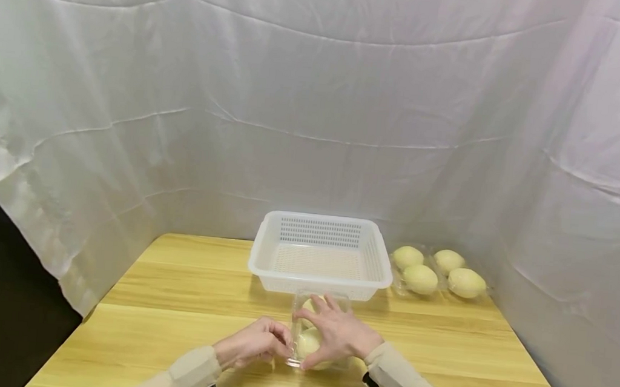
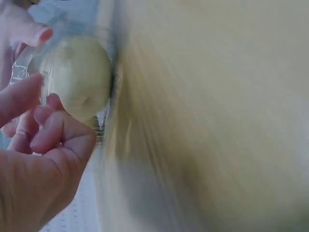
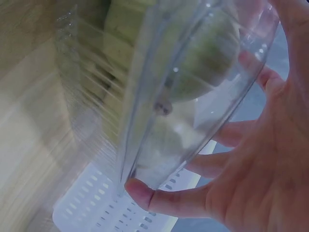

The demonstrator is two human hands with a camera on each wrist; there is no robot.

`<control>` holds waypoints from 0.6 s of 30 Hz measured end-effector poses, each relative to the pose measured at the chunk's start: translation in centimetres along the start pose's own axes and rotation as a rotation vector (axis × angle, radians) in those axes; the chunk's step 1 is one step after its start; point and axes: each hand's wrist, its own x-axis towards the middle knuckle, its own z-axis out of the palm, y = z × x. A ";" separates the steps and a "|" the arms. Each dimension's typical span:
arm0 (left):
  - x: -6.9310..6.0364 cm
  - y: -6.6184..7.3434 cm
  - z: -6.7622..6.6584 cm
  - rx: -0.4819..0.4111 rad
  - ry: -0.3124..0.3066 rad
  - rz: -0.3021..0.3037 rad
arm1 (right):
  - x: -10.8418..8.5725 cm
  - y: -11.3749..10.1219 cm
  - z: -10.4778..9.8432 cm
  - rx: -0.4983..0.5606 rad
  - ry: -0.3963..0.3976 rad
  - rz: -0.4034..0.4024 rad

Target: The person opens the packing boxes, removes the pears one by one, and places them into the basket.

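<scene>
A clear plastic clamshell box point(image 1: 302, 296) stands on the table in front of the basket, with two pale yellow oval fruits point(image 1: 308, 341) inside. Its near left corner is at my left hand point(image 1: 257, 342), whose thumb and fingertips pinch the rim. Over the top spreads my right hand point(image 1: 340, 331), gripping the box with the thumb at the near edge and the fingers farther back. In the right wrist view, the fingertips bear on the edge of the clear lid point(image 3: 159, 145). The left wrist view shows one fruit point(image 2: 79, 72) through the plastic, close to the left fingers.
A white slotted plastic basket point(image 1: 320, 278) stands behind the box, with no fruit in it. To its right lie two more clear packs, each with two yellow fruits point(image 1: 420, 279). The wooden table point(image 1: 181, 296) meets grey curtains point(image 1: 344, 178) at back and sides.
</scene>
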 end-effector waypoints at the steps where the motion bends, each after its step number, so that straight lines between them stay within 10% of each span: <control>1: 0.0 0.0 0.0 -0.005 0.000 -0.005 | 0.0 0.0 0.0 0.006 -0.001 0.002; 18: 0.3 0.1 -0.6 0.111 0.090 0.027 | 0.1 0.2 0.3 -0.020 0.033 -0.027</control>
